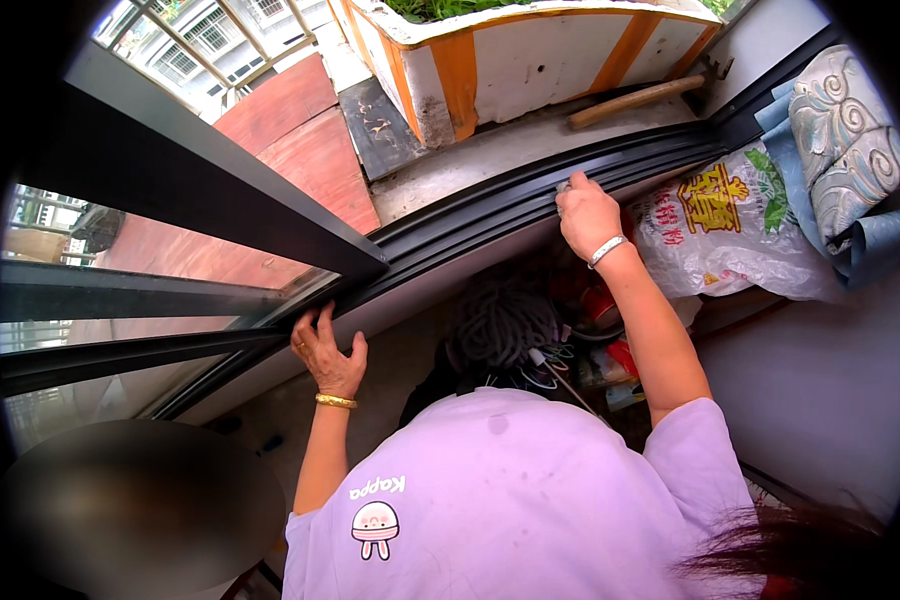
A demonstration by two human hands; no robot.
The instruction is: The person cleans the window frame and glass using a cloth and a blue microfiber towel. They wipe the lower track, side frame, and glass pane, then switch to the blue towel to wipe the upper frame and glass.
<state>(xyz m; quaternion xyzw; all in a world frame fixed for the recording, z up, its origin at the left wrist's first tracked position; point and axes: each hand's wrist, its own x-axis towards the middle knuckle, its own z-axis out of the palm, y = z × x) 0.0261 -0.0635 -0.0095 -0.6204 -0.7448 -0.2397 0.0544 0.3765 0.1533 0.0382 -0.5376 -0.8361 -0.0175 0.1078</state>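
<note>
A dark window track [470, 225] curves across the sill in front of me, and a dark-framed sliding window [220, 180] stands in it on the left. My left hand [330, 352], with a gold bangle on its wrist, rests its spread fingers at the track's inner edge, close to the window frame's lower corner. Farther right, my right hand [588, 212], wearing a silver bracelet, has its fingers bent together over the track. Whatever its fingertips may pinch is too small to make out.
Outside stands a white foam planter [530, 75] with orange tape, beside a wooden stick [635, 102] and reddish boards [300, 150]. A printed plastic bag [730, 235] and folded blue-grey fabric [850, 150] lie at right. Below the sill is a grey mop head [505, 320].
</note>
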